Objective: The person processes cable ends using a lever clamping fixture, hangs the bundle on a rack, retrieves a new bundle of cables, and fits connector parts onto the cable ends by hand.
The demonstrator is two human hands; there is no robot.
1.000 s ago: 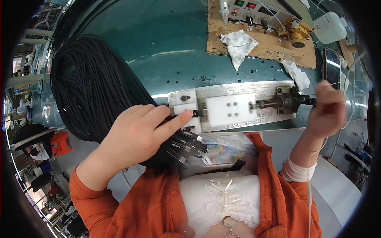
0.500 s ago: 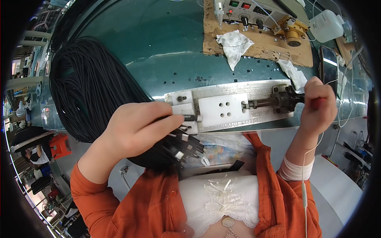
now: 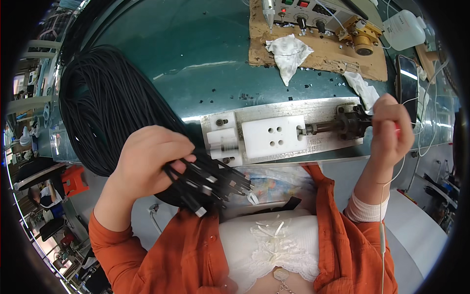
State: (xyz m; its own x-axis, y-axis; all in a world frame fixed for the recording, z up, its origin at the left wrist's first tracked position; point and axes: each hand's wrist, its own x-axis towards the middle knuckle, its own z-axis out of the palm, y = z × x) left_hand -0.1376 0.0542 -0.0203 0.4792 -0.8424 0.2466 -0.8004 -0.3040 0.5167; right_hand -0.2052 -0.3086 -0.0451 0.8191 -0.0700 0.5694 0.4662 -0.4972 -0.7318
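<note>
Left hand (image 3: 152, 159): fingers curled, grip apparently closed on a black cable, whose metal-tipped plug (image 3: 200, 211) points down and to the right. Hand slightly blurred; exact finger contact hard to read. Right hand (image 3: 393, 127): grip closed in a fist around the red handle (image 3: 398, 130) of a push-pull toggle clamp (image 3: 349, 122).

Next outward: loose plug ends (image 3: 232, 183) lie just beside the left hand, projecting past the near edge of the tabletop (image 3: 196, 56). They belong to a thick bundle of black cables (image 3: 115, 98), looped on the tabletop to the left.

Fixture: metal base plate (image 3: 298, 106) near the front edge. Clamp rod meets a white sliding block (image 3: 274, 137) with four holes; white end block (image 3: 223, 142) bolted at the left. Sliding and end blocks stand close, with a narrow gap between.

Progress: held plug is out of the fixture, over the bundle, and no plug shows between the blocks. Judged to be a point between two pieces. Plugs look alike, so the count done and the count left cannot be told.

Farther out: dark scraps, crumpled white tissue (image 3: 289, 56), wooden board (image 3: 262, 49) under a control box (image 3: 292, 13), brass-coloured fitting (image 3: 364, 45), white bottle (image 3: 405, 30), smartphone (image 3: 407, 81) at right.
</note>
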